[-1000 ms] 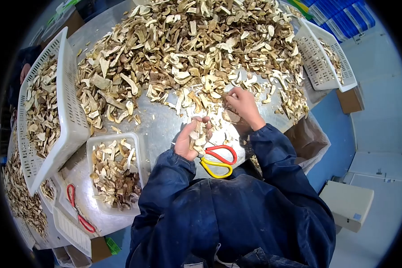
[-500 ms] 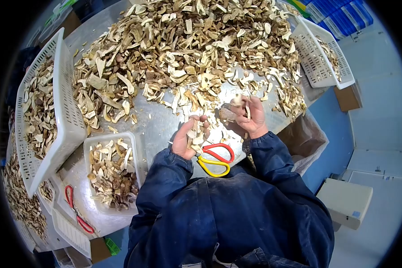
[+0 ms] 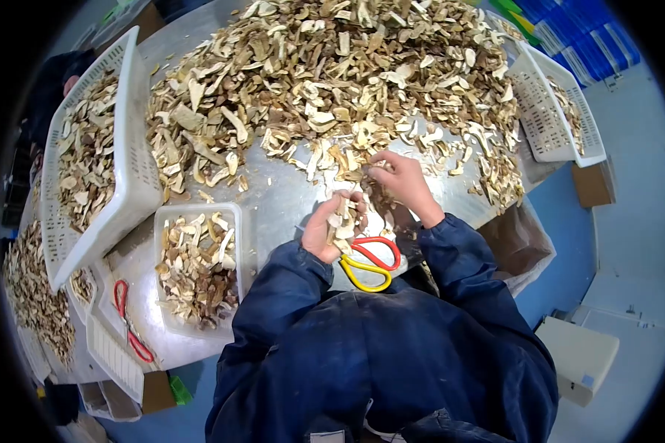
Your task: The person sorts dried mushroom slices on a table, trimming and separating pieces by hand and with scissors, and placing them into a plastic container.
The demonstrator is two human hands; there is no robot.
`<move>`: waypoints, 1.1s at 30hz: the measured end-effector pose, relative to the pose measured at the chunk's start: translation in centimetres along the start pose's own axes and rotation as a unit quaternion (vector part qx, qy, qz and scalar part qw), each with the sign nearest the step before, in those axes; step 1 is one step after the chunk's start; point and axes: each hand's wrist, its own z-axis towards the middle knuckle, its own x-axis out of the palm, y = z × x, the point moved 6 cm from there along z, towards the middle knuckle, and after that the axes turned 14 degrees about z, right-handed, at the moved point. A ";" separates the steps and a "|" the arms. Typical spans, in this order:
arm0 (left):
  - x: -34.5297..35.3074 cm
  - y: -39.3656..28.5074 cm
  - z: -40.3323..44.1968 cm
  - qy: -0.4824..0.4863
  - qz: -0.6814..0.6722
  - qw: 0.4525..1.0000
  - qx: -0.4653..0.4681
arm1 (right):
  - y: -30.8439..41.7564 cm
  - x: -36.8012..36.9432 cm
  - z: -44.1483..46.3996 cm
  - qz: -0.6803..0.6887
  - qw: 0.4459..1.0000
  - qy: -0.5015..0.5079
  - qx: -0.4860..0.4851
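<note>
My left hand is curled round several pale dried mushroom slices, close to the table's near edge. Just below it lie scissors with one red and one yellow handle loop; their blades are hidden. My right hand reaches over the near fringe of the large heap of dried slices, thumb and fingertips pinched together. Whatever is between those fingertips is too small to make out. A clear plastic tub with more slices stands left of my left hand.
White perforated baskets of slices stand at left and right. Red-handled scissors lie left of the tub. A lined bin is beyond the table's right edge. Part of another person shows at the far left.
My right hand lifted a pale slice half a second ago; it is now back at the heap's near fringe without that slice visible. My left hand still holds slices. The view has shifted slightly.
</note>
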 end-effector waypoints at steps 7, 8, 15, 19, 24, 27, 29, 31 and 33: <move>0.9 -2.8 -9.0 -0.057 0.046 0.994 0.085 | -0.9 5.0 0.4 0.046 0.991 0.074 0.101; 1.0 -4.2 -10.7 -0.083 0.074 0.987 0.114 | -0.3 4.4 1.0 -0.058 0.994 0.053 -0.080; 1.2 -16.3 -25.7 -0.464 0.451 0.648 0.401 | 2.1 2.8 -2.6 0.339 0.930 0.109 0.094; 3.2 -19.8 -26.0 -0.504 0.568 0.500 0.416 | 3.4 4.2 -4.9 0.420 0.890 0.150 0.099; 1.2 -23.5 -23.1 -0.515 0.691 0.394 0.318 | 4.4 5.3 -6.5 0.459 0.863 0.177 0.116; 0.5 -23.8 -21.5 -0.490 0.784 0.325 0.198 | 4.3 5.9 -6.8 0.481 0.842 0.199 0.140; 1.5 -22.6 -20.2 -0.434 0.864 0.157 0.203 | 4.6 6.3 -7.3 0.485 0.830 0.226 0.156; 5.7 -19.2 -18.2 -0.365 0.889 0.144 0.235 | 5.0 6.4 -7.8 0.466 0.833 0.255 0.155; 7.7 -14.1 -15.0 -0.254 0.844 0.435 0.182 | 5.3 6.4 -8.1 0.452 0.830 0.290 0.151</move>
